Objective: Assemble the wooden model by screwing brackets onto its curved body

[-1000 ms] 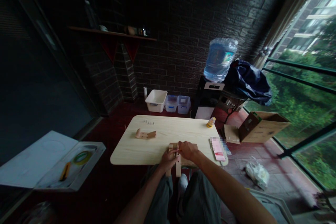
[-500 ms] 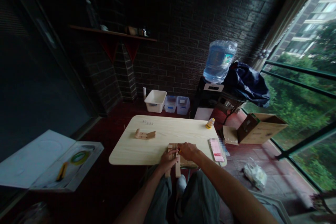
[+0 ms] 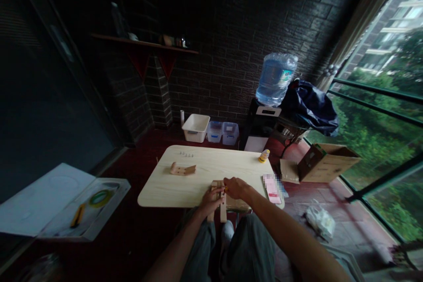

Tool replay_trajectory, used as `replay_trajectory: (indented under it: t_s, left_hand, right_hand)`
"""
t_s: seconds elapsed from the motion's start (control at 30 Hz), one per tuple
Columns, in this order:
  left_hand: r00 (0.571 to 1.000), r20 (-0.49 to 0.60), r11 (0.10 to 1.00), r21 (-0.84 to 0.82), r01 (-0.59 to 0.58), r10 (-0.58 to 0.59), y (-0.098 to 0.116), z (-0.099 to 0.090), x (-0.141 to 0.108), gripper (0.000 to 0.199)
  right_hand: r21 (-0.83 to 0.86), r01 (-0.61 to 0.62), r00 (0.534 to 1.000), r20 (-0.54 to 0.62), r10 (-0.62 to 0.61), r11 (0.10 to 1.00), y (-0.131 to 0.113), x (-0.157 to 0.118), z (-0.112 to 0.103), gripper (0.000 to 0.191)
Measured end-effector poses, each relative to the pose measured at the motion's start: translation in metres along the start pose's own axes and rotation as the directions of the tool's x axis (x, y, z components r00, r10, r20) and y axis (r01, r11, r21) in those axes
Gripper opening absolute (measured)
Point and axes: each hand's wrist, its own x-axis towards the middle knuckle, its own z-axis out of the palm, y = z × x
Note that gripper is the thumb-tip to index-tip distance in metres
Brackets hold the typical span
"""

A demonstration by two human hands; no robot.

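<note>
Near the table's front edge lies a wooden frame with two light bars sticking out toward my legs. Laid across its bars, my left hand grips the wood with the fingertips close to my right hand. My right hand is closed over the frame's far end, around a small yellow thing whose kind is mostly hidden by the fingers. To the left on the table rests a separate wooden piece with an upturned end. Several small metal screws stand in a group behind it.
On the pale table are also a yellow-capped bottle and a pink phone at the right. An open white case with a yellow cutter and tape is at the left. Plastic bins and a cardboard box stand on the floor.
The view has shifted slightly. My right hand has turned a little at the wooden frame; my left hand stays on the wood.
</note>
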Motion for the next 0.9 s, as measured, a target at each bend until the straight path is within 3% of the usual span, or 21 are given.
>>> replay_trajectory:
  t_s: [0.2, 0.4, 0.73, 0.9]
  left_hand:
    - [0.998, 0.049, 0.999, -0.012, 0.038, -0.037, 0.006, -0.004, 0.000, 0.040]
    - [0.999, 0.036, 0.999, -0.018, 0.032, -0.031, 0.010, -0.005, -0.002, 0.043]
    - [1.000, 0.002, 1.000, 0.018, 0.024, -0.024, 0.005, -0.001, -0.003, 0.039]
    - [0.999, 0.010, 0.999, 0.018, 0.034, -0.034, 0.004, -0.002, -0.002, 0.040]
  right_hand:
    - [-0.016, 0.049, 0.999, 0.013, -0.049, 0.999, 0.000, -0.005, -0.002, 0.030]
    - [0.042, -0.069, 0.997, -0.021, 0.070, 0.997, -0.003, -0.010, 0.001, 0.034]
    - [-0.029, 0.018, 0.999, 0.031, -0.017, 0.999, -0.003, -0.005, 0.001, 0.032]
    - [-0.009, -0.022, 0.999, -0.031, 0.021, 1.000, -0.007, -0.011, -0.004, 0.034]
